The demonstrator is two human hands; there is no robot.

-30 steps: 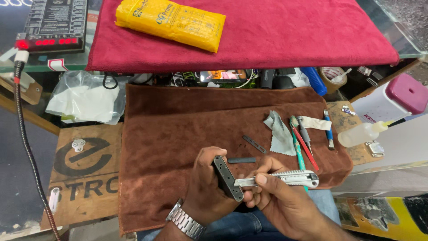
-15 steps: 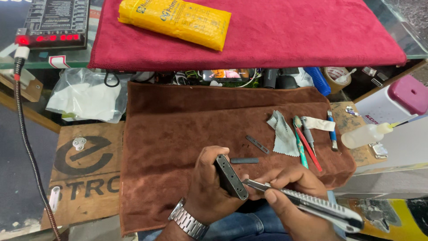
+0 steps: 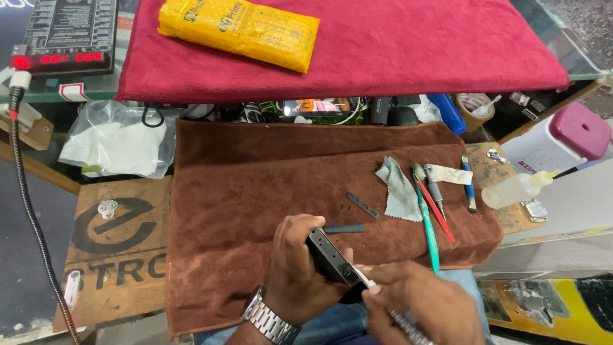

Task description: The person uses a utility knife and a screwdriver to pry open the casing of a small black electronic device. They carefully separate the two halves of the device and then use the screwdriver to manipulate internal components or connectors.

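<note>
My left hand, with a metal watch on the wrist, grips a dark phone held on edge over the brown towel. My right hand holds a silver utility knife whose blade tip touches the phone's lower edge. Two thin dark strips lie on the towel just beyond the phone.
A grey cloth, a green toothbrush, a red tool and screwdrivers lie at the towel's right. A clear squeeze bottle stands further right. A yellow packet rests on a red towel behind. A plastic bag sits left.
My right hand drew back toward me and turned the knife, bringing its blade tip against the phone's lower edge. My left hand tilted the phone more on edge.
</note>
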